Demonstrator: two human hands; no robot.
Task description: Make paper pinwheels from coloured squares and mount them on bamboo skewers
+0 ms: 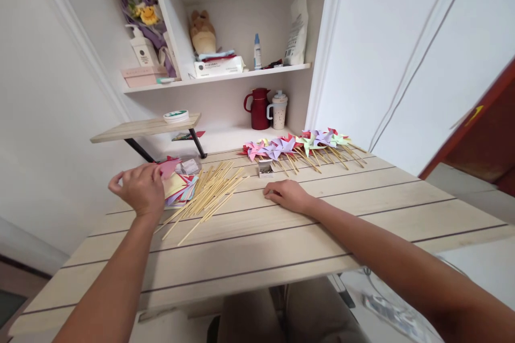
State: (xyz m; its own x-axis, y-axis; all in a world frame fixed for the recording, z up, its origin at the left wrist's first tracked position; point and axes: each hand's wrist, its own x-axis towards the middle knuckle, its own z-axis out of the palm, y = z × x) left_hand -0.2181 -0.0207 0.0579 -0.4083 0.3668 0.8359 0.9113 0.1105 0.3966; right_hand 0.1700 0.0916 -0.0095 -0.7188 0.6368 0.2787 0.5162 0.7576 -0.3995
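Observation:
My left hand [139,188] reaches over a stack of coloured paper squares [179,186] and pinches a pink folded paper [169,166] on top of it. Beside the stack lies a loose pile of thin wooden sticks [209,193]. My right hand [287,194] rests flat on the wooden table [322,236], fingers together, holding nothing, just in front of a small box of pins [265,168]. A row of finished paper pinwheels on sticks [300,146] lies at the table's far side.
A red jug [257,108] and a pale lidded mug [278,110] stand in the alcove behind the table. A small raised wooden shelf [145,128] carries a round tin [176,116]. Upper shelves hold boxes, bottles, a plush toy and a bag.

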